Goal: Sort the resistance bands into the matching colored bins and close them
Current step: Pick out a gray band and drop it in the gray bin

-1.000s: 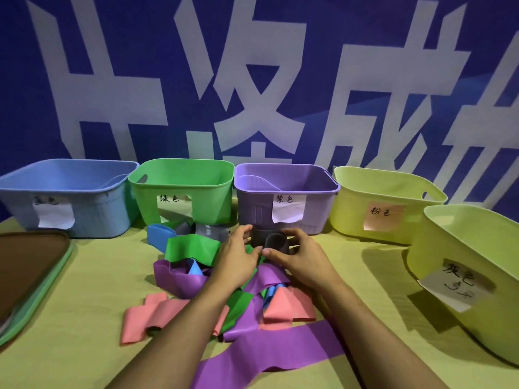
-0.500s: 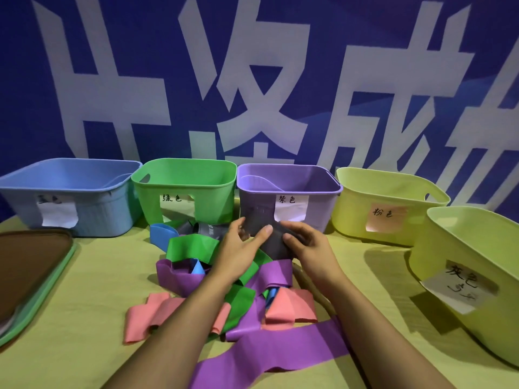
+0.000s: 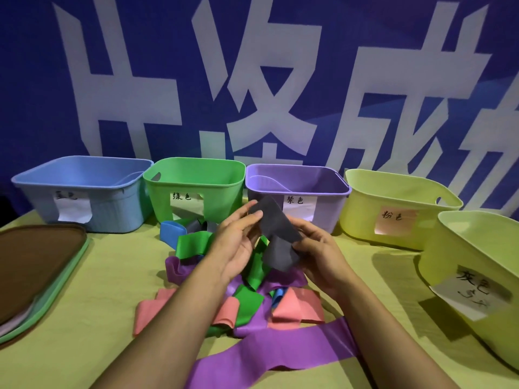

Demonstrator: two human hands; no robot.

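Five bins stand uncovered from my left to my right — blue bin (image 3: 84, 192), green bin (image 3: 193, 186), purple bin (image 3: 297, 192), the pink-labelled bin (image 3: 393, 203) and the grey-labelled bin (image 3: 477, 265) — so, as I judge it, nearly all the sorting and every closing remain. Most bands lie tangled in the pile (image 3: 238, 290) on the table. My left hand (image 3: 238, 242) pinches the grey band (image 3: 278, 234) by its upper end, my right hand (image 3: 317, 248) its lower fold — lifted above the pile.
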